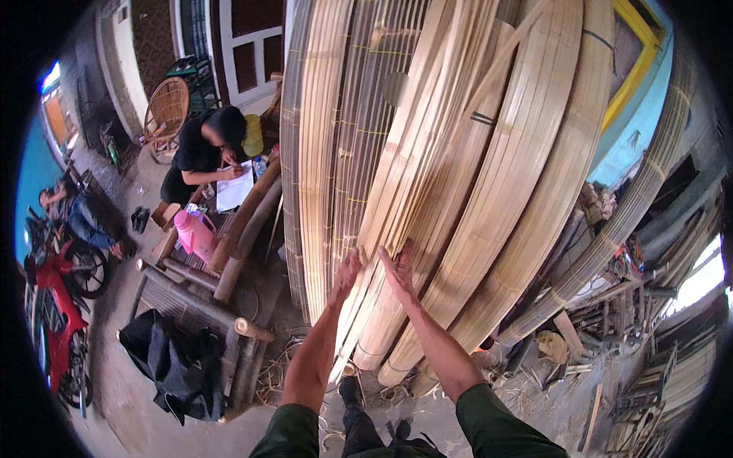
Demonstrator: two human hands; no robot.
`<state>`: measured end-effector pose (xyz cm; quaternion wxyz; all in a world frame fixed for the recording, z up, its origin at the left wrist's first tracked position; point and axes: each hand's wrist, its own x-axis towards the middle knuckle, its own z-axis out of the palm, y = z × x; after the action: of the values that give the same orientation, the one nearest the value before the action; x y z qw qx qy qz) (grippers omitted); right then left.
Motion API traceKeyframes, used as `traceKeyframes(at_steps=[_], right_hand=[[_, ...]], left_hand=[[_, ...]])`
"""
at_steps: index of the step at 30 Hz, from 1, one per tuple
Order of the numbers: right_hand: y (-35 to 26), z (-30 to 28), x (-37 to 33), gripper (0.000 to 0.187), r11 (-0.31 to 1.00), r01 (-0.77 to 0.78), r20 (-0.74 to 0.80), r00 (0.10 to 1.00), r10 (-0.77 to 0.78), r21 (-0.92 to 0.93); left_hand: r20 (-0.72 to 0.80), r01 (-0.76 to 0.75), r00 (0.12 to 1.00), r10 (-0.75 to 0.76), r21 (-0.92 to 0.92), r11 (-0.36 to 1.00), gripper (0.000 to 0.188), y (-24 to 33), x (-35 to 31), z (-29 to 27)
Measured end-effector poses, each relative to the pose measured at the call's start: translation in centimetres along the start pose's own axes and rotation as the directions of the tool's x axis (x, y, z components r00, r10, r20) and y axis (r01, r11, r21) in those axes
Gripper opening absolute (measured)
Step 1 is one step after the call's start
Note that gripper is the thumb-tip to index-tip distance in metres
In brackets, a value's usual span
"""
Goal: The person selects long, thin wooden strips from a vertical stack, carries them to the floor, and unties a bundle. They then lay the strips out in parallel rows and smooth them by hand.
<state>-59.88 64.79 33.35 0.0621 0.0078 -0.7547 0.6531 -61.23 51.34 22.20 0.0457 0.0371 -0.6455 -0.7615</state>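
Observation:
In front of me a bundle of long, pale bamboo strips (401,164) stands upright, its lower ends fanning out near my feet. My left hand (347,275) is at the bundle's left side, seen nearly edge-on, its fingers extended upward. On the other side my right hand (399,273) is raised with thumb and fingers apart, palm turned toward the strips. Neither hand is seen wrapped around them; whether the palms press on the strips is hard to make out. Tied rolls of bamboo slats (527,130) stand to the right, and a stitched bamboo blind (366,130) hangs behind on the left.
At left, a person (202,156) writes on paper beside a bamboo bench (221,267) bearing a pink jug (195,235). Dark cloth (179,366) drapes its near end. A red motorcycle (57,301) and another seated person (84,210) are farther left. Scrap wood (634,305) lies at right.

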Motion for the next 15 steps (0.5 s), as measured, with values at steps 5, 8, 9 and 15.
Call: traceKeyframes(at_steps=[5, 8, 9, 15], right_hand=[[0.2, 0.8, -3.8, 0.052, 0.997, -0.05, 0.02, 0.999, 0.049, 0.058], [-1.4, 1.4, -8.0, 0.047, 0.985, -0.156, 0.028, 0.988, 0.155, 0.074], [1.2, 0.5, -9.2, 0.051, 0.977, -0.152, 0.051, 0.988, 0.146, 0.152], [-0.8, -1.0, -18.7, 0.063, 0.981, -0.151, 0.088, 0.986, 0.141, 0.124]], left_hand=[[0.049, -0.023, 0.999, 0.024, -0.025, 0.999, 0.045, 1.4, -4.9, -0.3], [0.07, 0.02, 0.997, -0.027, 0.091, 0.996, 0.055, 1.9, -11.1, -2.3], [0.099, 0.007, 0.995, -0.02, 0.124, 0.992, 0.065, 1.0, -13.2, -1.9], [-0.079, -0.007, 0.997, 0.023, 0.201, 0.98, 0.092, -3.5, -27.8, -2.5]])
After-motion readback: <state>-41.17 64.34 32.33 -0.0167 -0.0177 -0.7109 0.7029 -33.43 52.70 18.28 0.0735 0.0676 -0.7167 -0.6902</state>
